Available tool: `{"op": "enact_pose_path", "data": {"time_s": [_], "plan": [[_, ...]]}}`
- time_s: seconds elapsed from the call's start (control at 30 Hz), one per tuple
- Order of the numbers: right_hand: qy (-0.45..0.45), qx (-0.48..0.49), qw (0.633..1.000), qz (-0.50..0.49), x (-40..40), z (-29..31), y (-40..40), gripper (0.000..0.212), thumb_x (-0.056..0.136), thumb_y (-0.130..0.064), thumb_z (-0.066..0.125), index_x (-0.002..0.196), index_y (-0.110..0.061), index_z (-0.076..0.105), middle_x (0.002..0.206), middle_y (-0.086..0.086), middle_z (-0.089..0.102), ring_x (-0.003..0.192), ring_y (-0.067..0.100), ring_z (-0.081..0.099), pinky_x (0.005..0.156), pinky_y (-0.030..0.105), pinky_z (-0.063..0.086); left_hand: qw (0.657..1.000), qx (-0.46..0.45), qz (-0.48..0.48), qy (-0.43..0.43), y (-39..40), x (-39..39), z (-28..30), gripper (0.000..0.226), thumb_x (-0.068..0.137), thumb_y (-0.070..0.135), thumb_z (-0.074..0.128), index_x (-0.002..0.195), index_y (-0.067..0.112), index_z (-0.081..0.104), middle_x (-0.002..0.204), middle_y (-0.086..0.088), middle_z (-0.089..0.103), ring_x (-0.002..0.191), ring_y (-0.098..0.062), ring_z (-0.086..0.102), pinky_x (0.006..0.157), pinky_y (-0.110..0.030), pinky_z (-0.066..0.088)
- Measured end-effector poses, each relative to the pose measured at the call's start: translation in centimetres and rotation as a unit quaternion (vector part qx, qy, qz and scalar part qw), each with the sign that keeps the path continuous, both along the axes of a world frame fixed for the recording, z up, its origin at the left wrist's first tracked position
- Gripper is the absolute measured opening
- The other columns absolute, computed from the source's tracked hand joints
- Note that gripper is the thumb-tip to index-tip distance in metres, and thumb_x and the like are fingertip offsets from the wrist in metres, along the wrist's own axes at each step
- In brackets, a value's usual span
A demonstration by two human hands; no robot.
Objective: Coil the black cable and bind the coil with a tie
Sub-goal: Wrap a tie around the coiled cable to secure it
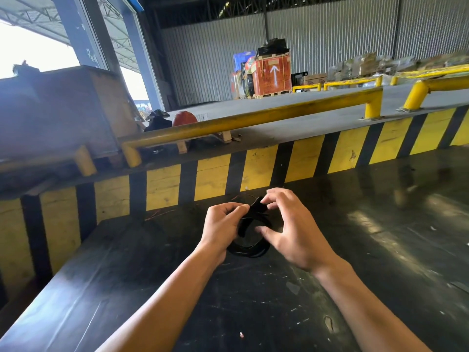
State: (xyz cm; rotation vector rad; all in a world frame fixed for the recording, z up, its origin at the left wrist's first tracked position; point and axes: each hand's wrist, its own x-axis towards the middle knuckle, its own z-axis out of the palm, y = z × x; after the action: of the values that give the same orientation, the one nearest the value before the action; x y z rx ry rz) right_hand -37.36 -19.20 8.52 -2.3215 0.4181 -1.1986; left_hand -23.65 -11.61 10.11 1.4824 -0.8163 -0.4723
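Over the scuffed black tabletop (355, 250), the coiled black cable (250, 251) is pinched by the left hand (220, 228) – with a flat black tie strap (256, 208) – while the right hand (291, 228) hovers spread, empty. The strap should be drawn snug around every loop. A yellow-and-black striped barrier (304, 161) is seen behind – a warehouse.

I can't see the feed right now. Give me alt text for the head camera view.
The left hand pinches a coiled black cable above a glossy black tabletop, while the right hand hovers open beside it, fingers near a black strap-like tie. Behind stand a yellow-and-black striped barrier and a yellow steel rail.
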Motion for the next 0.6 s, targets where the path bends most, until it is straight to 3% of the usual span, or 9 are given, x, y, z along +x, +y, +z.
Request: {"op": "enact_pose_path", "data": {"time_s": [0.07, 0.2, 0.37, 0.6], "plan": [[0.003, -0.04, 0.999, -0.024, 0.3, -0.1, 0.5, 0.041, 0.073, -0.016, 0.077, 0.106, -0.024, 0.053, 0.128, 0.0, 0.049, 0.111, 0.011, 0.052, 0.093, 0.018, 0.042, 1.0, -0.002, 0.001, 0.003, -0.1, 0.0, 0.0, 0.017, 0.086, 0.02, 0.066, 0.074, 0.015, 0.076, 0.055, 0.002, 0.068, 0.044, -0.007, 0.057, 0.037, -0.021, 0.042], [0.024, -0.093, 0.992, -0.078, 1.1, -0.4, 1.2, 0.029, 0.073, -0.008, 0.074, 0.1, -0.016, 0.064, 0.131, 0.012, 0.053, 0.115, 0.026, 0.055, 0.093, 0.041, 0.046, 1.0, -0.001, 0.002, 0.024, -0.2, -0.4, 0.0, 0.023, 0.086, 0.02, 0.065, 0.065, 0.016, 0.075, 0.05, 0.003, 0.062, 0.041, -0.007, 0.052, 0.037, -0.019, 0.039], [0.059, -0.123, 0.985, -0.107, 2.2, -1.3, 1.1, 0.02, 0.08, -0.014, 0.068, 0.101, -0.015, 0.068, 0.133, 0.013, 0.054, 0.116, 0.029, 0.055, 0.096, 0.042, 0.04, 1.0, 0.005, 0.01, 0.027, -0.3, -1.0, -0.1, 0.023, 0.086, 0.02, 0.065, 0.067, 0.016, 0.075, 0.057, -0.003, 0.064, 0.052, -0.012, 0.057, 0.048, -0.028, 0.046], [-0.011, -0.071, 0.995, -0.068, 2.0, -1.4, 0.6, 0.012, 0.084, -0.022, 0.066, 0.094, -0.015, 0.068, 0.125, 0.01, 0.057, 0.107, 0.021, 0.058, 0.091, 0.036, 0.042, 1.0, -0.001, 0.015, 0.026, -0.2, -1.0, -0.3, 0.025, 0.087, 0.021, 0.064, 0.065, 0.018, 0.074, 0.049, 0.007, 0.061, 0.043, -0.004, 0.052, 0.038, -0.018, 0.038]]}}
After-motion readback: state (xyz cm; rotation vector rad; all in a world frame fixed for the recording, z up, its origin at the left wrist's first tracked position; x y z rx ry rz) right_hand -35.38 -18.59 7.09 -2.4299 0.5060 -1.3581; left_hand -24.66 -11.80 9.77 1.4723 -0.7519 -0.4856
